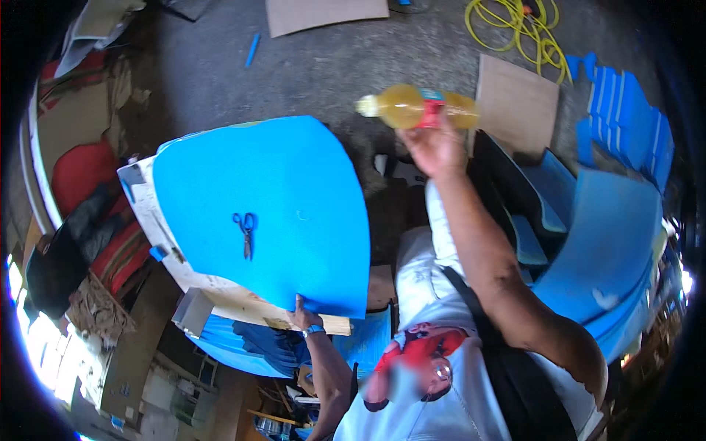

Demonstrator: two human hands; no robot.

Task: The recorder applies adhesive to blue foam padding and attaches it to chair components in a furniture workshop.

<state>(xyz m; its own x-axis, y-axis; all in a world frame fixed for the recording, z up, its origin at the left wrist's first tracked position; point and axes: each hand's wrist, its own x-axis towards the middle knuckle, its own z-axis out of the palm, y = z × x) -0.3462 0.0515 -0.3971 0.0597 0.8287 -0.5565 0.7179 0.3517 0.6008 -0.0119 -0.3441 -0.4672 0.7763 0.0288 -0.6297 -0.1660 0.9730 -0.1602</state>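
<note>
My right hand [439, 151] is closed around a plastic bottle [403, 108] of yellow liquid, held sideways in the air with its pale cap to the left. A red label wraps its middle. My left hand [305, 318] rests at the near edge of a blue foam sheet [309, 184], one finger stretched out on it; its other fingers are partly hidden. On that sheet lies a pair of dark-handled scissors [245, 234], away from both hands. Beneath the sheet a pale wooden board [257, 309] of the work table shows.
Folded blue foam pieces [629, 121] and curved blue sheets [599, 250] are stacked at the right. Yellow hose or cable [515, 29] coils on the floor at the far right, near a brown cardboard piece [515, 99]. Red and dark fabric [84, 176] lies at the left.
</note>
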